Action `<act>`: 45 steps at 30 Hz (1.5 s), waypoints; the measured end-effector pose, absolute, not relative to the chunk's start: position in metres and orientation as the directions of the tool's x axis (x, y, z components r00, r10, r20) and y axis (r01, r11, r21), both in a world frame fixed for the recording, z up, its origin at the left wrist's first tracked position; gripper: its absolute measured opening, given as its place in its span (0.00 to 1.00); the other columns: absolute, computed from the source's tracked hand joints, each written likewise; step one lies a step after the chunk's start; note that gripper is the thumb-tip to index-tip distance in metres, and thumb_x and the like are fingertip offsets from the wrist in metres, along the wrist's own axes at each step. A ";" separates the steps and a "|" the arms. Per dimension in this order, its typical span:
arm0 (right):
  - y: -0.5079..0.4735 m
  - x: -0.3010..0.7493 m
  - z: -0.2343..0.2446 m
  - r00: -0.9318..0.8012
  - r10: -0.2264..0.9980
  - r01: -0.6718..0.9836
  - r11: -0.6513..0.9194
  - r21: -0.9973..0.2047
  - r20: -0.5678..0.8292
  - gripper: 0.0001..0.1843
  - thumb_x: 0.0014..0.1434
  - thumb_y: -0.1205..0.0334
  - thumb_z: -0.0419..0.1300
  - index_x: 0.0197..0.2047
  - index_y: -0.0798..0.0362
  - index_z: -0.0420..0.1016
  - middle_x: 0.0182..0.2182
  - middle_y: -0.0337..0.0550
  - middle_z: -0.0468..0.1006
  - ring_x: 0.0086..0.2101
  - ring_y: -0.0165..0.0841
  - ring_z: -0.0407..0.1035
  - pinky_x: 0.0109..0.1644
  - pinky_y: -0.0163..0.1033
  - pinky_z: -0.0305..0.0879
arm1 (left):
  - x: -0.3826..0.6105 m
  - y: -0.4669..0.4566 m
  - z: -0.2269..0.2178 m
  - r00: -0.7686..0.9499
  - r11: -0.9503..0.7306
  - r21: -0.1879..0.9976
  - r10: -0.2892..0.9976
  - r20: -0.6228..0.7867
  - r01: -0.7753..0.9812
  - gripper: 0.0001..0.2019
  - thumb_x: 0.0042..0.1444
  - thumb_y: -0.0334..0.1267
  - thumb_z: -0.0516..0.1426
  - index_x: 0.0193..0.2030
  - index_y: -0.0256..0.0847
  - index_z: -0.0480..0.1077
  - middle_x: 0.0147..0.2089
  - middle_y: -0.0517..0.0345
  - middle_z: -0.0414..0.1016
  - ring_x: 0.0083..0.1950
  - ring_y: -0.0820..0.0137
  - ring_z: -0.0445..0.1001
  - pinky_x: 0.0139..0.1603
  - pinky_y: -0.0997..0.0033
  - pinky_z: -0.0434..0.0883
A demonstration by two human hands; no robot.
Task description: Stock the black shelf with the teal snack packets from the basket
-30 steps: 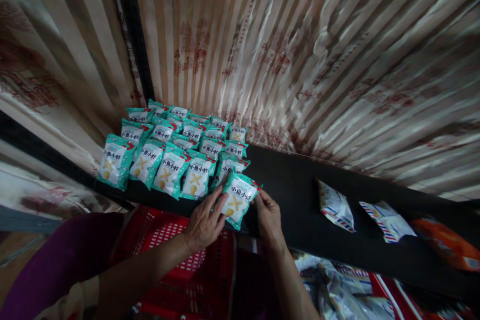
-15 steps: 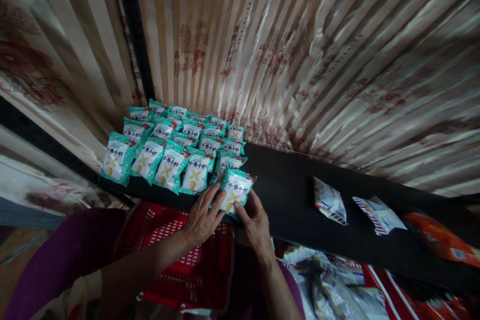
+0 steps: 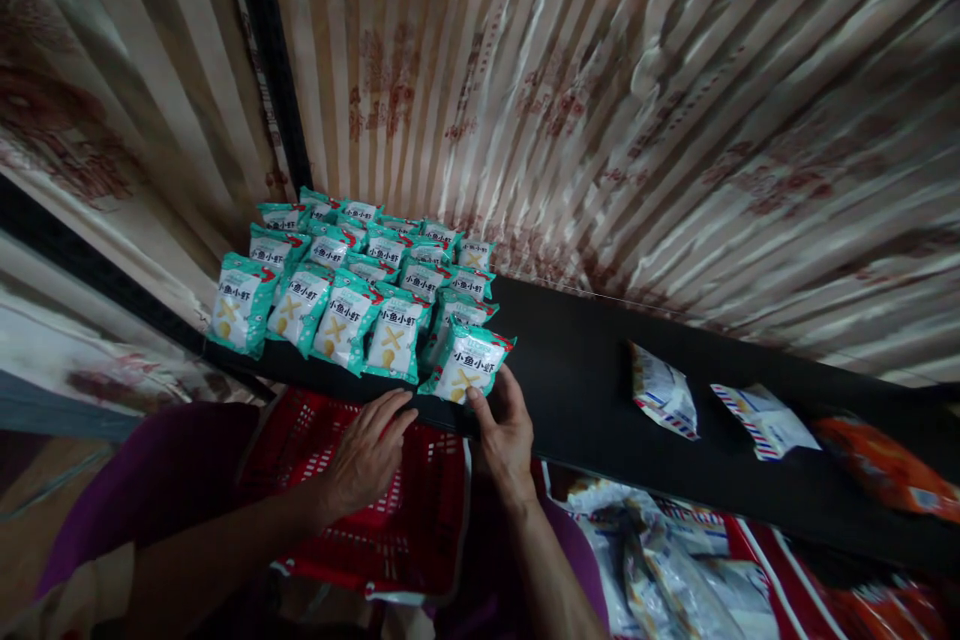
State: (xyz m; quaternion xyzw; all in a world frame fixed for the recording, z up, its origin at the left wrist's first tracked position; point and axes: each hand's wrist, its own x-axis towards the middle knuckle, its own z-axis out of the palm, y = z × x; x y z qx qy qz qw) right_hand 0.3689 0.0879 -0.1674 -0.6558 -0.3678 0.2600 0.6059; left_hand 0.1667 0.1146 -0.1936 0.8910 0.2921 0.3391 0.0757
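Observation:
Several teal-and-white snack bags [image 3: 341,325] stand in rows at the left part of a black shelf [image 3: 566,350]. The front-right snack bag [image 3: 469,365] leans back against the row behind it. My right hand [image 3: 504,430] grips its lower right side, thumb on the front and fingers behind the edge. Off the bag, my left hand [image 3: 369,450] hovers over a red plastic basket [image 3: 420,530], fingers stretched out and nothing in them.
Farther right on the shelf lie two white-and-blue striped packets [image 3: 664,395] and an orange packet [image 3: 885,465]. Below are clear-wrapped packets [image 3: 652,560] in a red container. A pleated printed curtain [image 3: 525,120] hangs behind, beside a dark upright post [image 3: 274,50].
My left hand has let go of the front-right bag and drawn back down and left over the basket. That bag now sits against the row, with my right hand still on it.

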 end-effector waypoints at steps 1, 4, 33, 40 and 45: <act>0.088 0.369 -0.168 0.600 0.790 0.200 0.002 -0.980 0.124 0.33 0.51 0.51 0.63 0.58 0.55 0.63 0.52 0.54 0.74 0.50 0.42 0.70 0.56 0.52 0.65 | 0.167 0.115 -0.194 0.593 -0.814 0.340 0.577 0.562 0.470 0.18 0.57 0.26 0.46 0.54 0.36 0.65 0.58 0.45 0.67 0.61 0.64 0.63 0.58 0.61 0.67; 0.088 0.370 -0.168 0.612 0.770 0.305 -0.018 -0.952 0.182 0.33 0.52 0.50 0.63 0.58 0.55 0.64 0.52 0.54 0.74 0.50 0.42 0.70 0.57 0.52 0.64 | 0.171 0.115 -0.195 0.578 -0.800 0.356 0.597 0.557 0.483 0.18 0.58 0.26 0.46 0.53 0.36 0.65 0.58 0.44 0.66 0.61 0.63 0.63 0.57 0.59 0.67; 0.095 0.361 -0.176 0.531 0.782 0.549 -0.026 -0.835 0.325 0.32 0.56 0.49 0.57 0.60 0.55 0.58 0.52 0.54 0.70 0.52 0.42 0.65 0.56 0.50 0.61 | 0.178 0.104 -0.203 0.547 -0.781 0.402 0.623 0.559 0.478 0.20 0.55 0.21 0.45 0.53 0.35 0.64 0.59 0.42 0.65 0.65 0.60 0.57 0.59 0.53 0.67; 0.095 0.361 -0.166 0.528 0.762 0.622 -0.047 -0.781 0.375 0.33 0.56 0.49 0.58 0.60 0.55 0.59 0.49 0.54 0.69 0.50 0.43 0.64 0.55 0.51 0.61 | 0.177 0.107 -0.199 0.519 -0.799 0.371 0.593 0.615 0.474 0.21 0.54 0.20 0.46 0.54 0.35 0.63 0.63 0.40 0.60 0.68 0.56 0.52 0.60 0.50 0.66; 0.093 0.365 -0.165 0.537 0.761 0.597 -0.038 -0.802 0.364 0.33 0.57 0.47 0.55 0.62 0.55 0.57 0.52 0.55 0.67 0.52 0.44 0.62 0.56 0.54 0.59 | 0.178 0.116 -0.196 0.527 -0.801 0.331 0.583 0.618 0.499 0.22 0.55 0.21 0.47 0.55 0.34 0.64 0.65 0.40 0.56 0.69 0.54 0.49 0.62 0.47 0.63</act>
